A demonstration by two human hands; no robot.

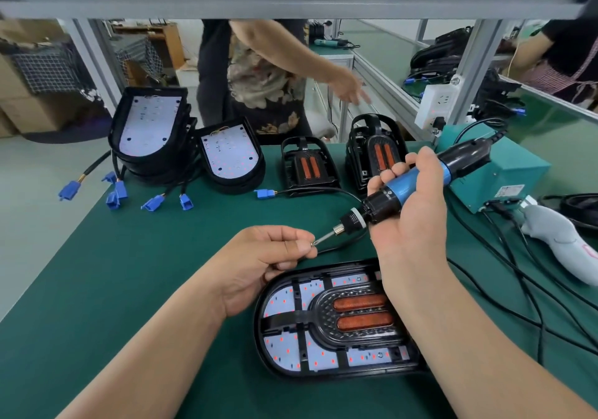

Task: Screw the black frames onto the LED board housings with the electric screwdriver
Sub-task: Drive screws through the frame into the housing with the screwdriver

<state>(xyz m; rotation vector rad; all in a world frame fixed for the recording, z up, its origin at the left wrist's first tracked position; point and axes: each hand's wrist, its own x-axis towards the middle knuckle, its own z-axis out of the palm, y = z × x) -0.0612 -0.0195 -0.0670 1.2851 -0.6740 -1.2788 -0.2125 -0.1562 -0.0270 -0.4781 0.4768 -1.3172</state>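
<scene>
Green table (129, 289) | housing (336, 321) with black frame (326, 318) laid near front edge | screwdriver (417, 182) gripped by right hand (411, 224) | screw (313, 243) pinched at bit tip by left hand (268, 256)

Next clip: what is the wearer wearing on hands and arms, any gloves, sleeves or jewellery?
Nothing in view. The left hand and right hand are bare, without gloves or rings that show. Both forearms are bare to the frame's edge: no sleeves, watch or bracelet.
</scene>
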